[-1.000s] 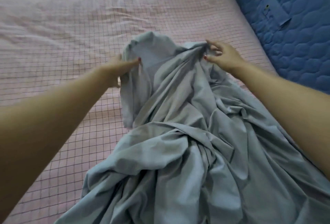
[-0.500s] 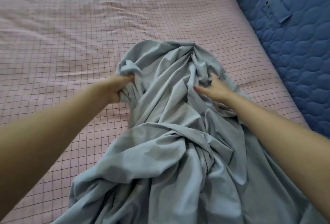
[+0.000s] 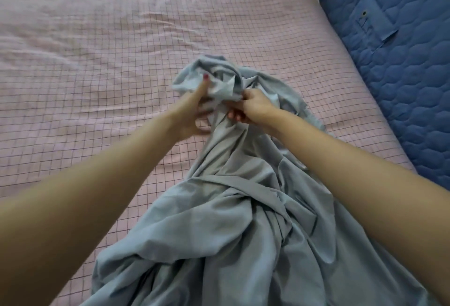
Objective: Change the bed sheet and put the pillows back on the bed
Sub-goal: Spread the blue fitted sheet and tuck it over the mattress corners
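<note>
A crumpled grey-blue bed sheet (image 3: pixel 238 220) lies bunched down the middle of the bed, over the pink checked sheet (image 3: pixel 102 67) that covers the mattress. My left hand (image 3: pixel 192 110) grips the sheet's bunched far end, thumb up against the cloth. My right hand (image 3: pixel 253 106) is close beside it, its curled fingers holding a fold of the same bunch. The two hands nearly touch. No pillows are in view.
A blue quilted pad (image 3: pixel 401 67) with a pocket runs along the bed's right side. Dark furniture and a bit of clutter show past the head of the bed at the top edge. The pink sheet stretches bare to the left.
Both hands have come together from either side of the bunch and gathered the far end of the grey-blue sheet between them. The cloth's top is more tightly bunched.
</note>
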